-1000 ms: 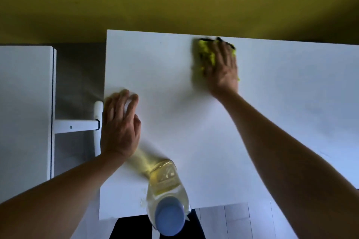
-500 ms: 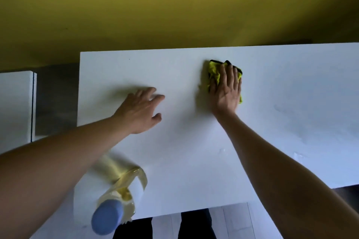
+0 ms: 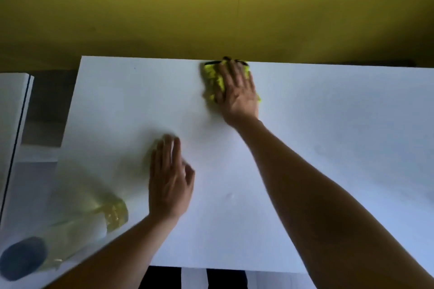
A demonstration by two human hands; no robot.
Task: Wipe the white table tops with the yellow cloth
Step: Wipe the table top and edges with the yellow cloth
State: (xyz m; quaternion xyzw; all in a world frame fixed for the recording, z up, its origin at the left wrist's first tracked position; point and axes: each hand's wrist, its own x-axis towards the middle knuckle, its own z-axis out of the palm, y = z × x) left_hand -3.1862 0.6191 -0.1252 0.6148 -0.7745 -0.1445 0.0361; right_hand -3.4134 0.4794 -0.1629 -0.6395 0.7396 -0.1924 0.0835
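**Cloth back at the far edge**

Nearest you, the bottle (image 3: 70, 225) sits at the table's left corner: clear plastic, yellow liquid, blue cap, blurred. Your left hand (image 3: 170, 178) lies flat on the table (image 3: 328, 159), fingers straight, holding nothing; it has slid right, off the left edge where it was a second ago. Your right hand (image 3: 237, 91) presses the cloth (image 3: 212, 77) flat, fingers extended. The cloth, nubby yellow with dark trim, has gone from mid-table up to the far edge: a stroke in progress. The top is smooth and matte.
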